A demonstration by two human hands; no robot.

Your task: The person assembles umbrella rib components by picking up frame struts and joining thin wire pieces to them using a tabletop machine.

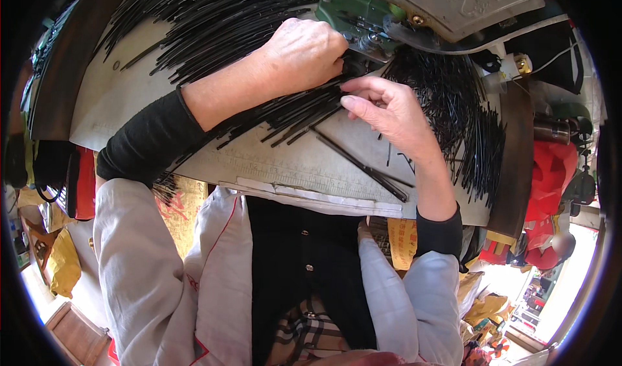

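Head view: black rods (227,25) lie piled at eleven and two o'clock on the tabletop (107,110); which are done is unclear. Left hand (308,49) curled, contents hidden; right hand (390,112) parted, apparently empty.

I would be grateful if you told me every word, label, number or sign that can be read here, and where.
None can be quoted reliably.
Ruler scale on the worktop: figures too small.
Left yellow sack: red print, partly hidden.
Right yellow sack: print small and blurred.
Grey metal cover: raised marks, unclear.
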